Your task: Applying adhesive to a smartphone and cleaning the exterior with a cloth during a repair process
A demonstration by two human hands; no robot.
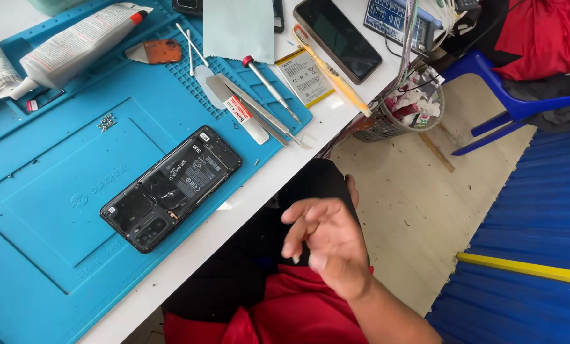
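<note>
Opened black phone [172, 188] lies back-off on the blue mat [43, 210]: battery, black shielding and camera cluster exposed, tilted diagonally. It sits well left of our right hand [326, 245], not touching. Right hand hangs off the table edge over our lap, fingers loosely curled and apart, holding nothing. Left hand isn't visible.

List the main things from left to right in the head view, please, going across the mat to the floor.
White glue tube → small pile of screws → opened black phone → red-capped screwdriver → loose battery → dark phone → wire basket → blue chair.
</note>
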